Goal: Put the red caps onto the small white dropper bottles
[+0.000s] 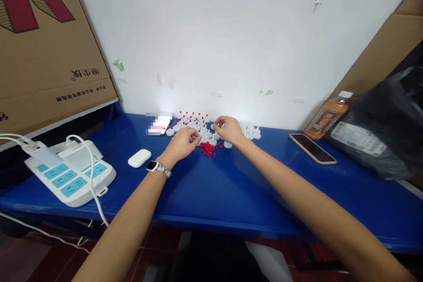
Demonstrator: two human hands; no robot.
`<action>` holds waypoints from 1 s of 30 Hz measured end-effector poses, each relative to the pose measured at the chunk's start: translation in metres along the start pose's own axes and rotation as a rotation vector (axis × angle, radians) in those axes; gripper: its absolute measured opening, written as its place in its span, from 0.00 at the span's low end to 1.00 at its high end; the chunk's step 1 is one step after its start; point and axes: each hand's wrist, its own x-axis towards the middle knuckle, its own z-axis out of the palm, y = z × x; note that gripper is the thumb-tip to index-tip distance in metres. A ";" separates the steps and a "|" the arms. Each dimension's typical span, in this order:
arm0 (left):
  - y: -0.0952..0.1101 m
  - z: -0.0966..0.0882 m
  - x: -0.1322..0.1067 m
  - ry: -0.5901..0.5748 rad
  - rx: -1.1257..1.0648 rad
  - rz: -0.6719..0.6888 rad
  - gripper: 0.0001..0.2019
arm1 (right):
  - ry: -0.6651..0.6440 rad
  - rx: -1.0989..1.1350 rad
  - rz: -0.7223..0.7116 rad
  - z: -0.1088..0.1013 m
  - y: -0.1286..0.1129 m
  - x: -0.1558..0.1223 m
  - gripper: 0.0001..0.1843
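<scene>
Several white plastic caps (227, 145) lie in a cluster on the blue table, some with a small red tip (196, 123) on top. A heap of small red pieces (207, 149) lies in front of them. My left hand (183, 142), with a watch on the wrist, is curled at the cluster's left front, thumb and fingers closed around what looks like a white cap. Across from it, my right hand (230, 129) pinches a white cap (213, 127) at its fingertips, above the other caps. The fingers partly hide both held pieces.
Left of the hands are a white earbud case (139, 158), a power strip (71, 176) with cables, and a lit phone (161, 124). Rightward lie another phone (312, 148), an orange drink bottle (325, 116) and a dark plastic bag (373, 128). A wall (231, 53) closes off the back.
</scene>
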 end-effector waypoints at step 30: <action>0.061 0.016 -0.007 -0.032 -0.180 0.206 0.13 | -0.237 0.787 0.064 -0.019 -0.011 -0.071 0.28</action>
